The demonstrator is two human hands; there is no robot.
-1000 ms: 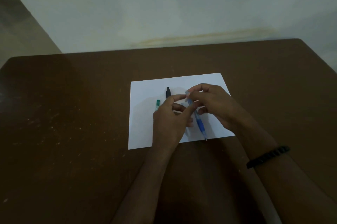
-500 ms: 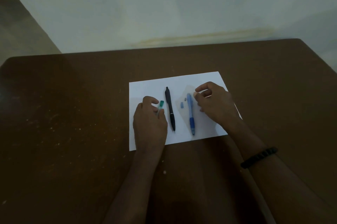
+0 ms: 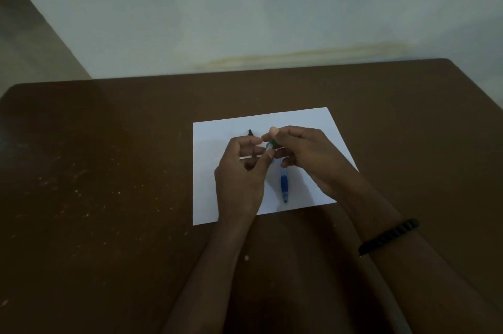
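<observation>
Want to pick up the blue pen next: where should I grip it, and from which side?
Take the blue pen at its dark rubber grip near the tip, pinching from above across its width. It lies flat on the paper with that end uncovered; its far end is under the right hand.

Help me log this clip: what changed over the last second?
Both hands let go of the blue pen, now lying on the paper. The left hand picked up the green pen and brought it rightward to the right hand; both pinch it. The black pen and paper stayed.
</observation>
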